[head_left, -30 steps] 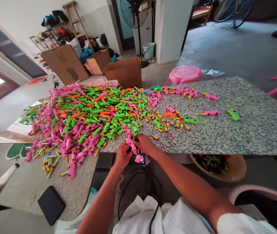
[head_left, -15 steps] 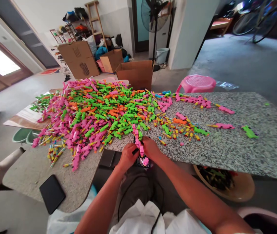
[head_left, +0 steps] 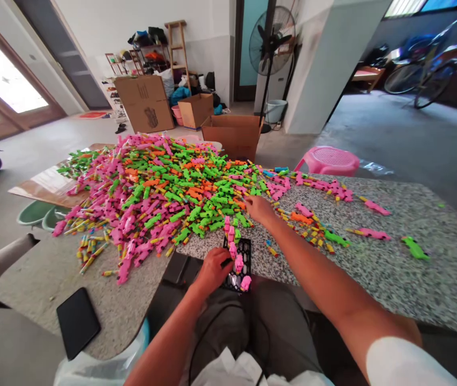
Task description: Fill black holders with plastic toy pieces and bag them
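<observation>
My left hand (head_left: 215, 267) is closed at the left side of a black tray with holes (head_left: 245, 247). Something dark shows between its thumb and fingers; whether this is the tray's edge or a loose part I cannot tell. Small pink plastic toys (head_left: 239, 263) stand in a row along the tray, with a few green ones at its far end. Beyond the tray, my right hand (head_left: 259, 209) has bunched fingers at the near right edge of a big heap of pink, green and orange plastic toys (head_left: 196, 187). What its fingertips hold, if anything, is hidden.
Loose toys and yellow-and-red sticks (head_left: 316, 236) lie on the speckled stone table (head_left: 373, 284) at right. A black phone-like slab (head_left: 77, 323) lies at the lower left. Behind the table stand an open cardboard box (head_left: 231, 136), a pink stool (head_left: 330, 159) and a fan (head_left: 272, 40).
My right hand has left the tray and moved forward to the heap's edge. My left hand has stayed by the tray, more of which now shows. The camera view has shifted.
</observation>
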Available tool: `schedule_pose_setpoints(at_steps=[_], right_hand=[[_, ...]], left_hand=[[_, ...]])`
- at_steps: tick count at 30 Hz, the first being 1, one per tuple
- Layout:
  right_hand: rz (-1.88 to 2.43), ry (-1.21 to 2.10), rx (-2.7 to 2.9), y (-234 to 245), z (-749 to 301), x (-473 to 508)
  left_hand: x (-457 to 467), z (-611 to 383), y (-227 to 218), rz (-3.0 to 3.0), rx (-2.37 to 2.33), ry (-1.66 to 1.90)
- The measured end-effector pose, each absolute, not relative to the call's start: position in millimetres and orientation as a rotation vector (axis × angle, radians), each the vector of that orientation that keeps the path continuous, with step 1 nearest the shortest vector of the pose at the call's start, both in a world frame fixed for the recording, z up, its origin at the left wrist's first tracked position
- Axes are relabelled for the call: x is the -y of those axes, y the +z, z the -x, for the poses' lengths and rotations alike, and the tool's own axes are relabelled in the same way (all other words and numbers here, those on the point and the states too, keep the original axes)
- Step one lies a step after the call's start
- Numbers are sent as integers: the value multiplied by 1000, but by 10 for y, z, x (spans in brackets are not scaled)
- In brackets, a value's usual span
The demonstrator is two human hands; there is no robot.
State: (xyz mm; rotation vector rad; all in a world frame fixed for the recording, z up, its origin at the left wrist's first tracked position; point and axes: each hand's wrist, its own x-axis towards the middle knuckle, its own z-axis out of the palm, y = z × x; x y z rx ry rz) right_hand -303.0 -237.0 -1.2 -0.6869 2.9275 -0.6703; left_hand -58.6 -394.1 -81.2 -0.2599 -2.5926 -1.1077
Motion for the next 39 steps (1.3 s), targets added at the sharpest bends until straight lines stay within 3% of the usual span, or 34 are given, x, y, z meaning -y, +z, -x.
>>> schedule_pose_setpoints(at_steps=[6, 12, 24, 28, 35, 39], right_hand=[[783, -340, -2965, 3, 3508, 3016], [1042, -274, -2958, -6, 3343, 3301], [888, -161, -2896, -94, 3176, 2808], [713, -434, -3004, -92, 3011, 2530], [372, -1481, -2573, -152, 2104, 1966], [278, -1483, -2327, -347, 1533, 1890]], left_hand=[[3953, 606, -820, 273, 2592, -1099], [3929, 607, -839, 258, 2570, -1069], [3939, 622, -842, 268, 2589, -1077], [3955, 634, -837, 275, 2594, -1083], [3958, 665, -841, 275, 2619, -1057], [3974, 687, -844, 274, 2635, -1035]])
